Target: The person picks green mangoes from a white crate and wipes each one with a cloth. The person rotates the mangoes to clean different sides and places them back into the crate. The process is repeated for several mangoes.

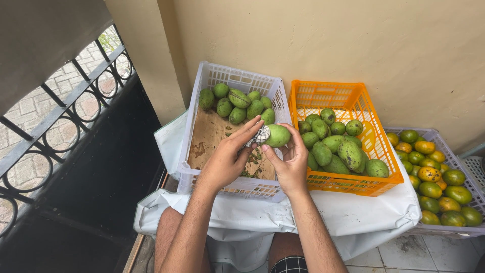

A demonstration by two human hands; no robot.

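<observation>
Both hands, left hand [226,161] and right hand [289,163], grasp one green oval mango [277,135] above the white perforated plastic crate [188,163]. Inside that crate: eight green mangoes [237,103]. Right of it: one orange plastic crate [348,184].

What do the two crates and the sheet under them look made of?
White crate and orange crate: moulded plastic, judging by the lattice walls and slight gloss. White sheet: likely thin plastic or coated fabric, smooth, draping in soft folds. White crate's floor liner: seemingly brown cardboard, matte and stained.
</observation>
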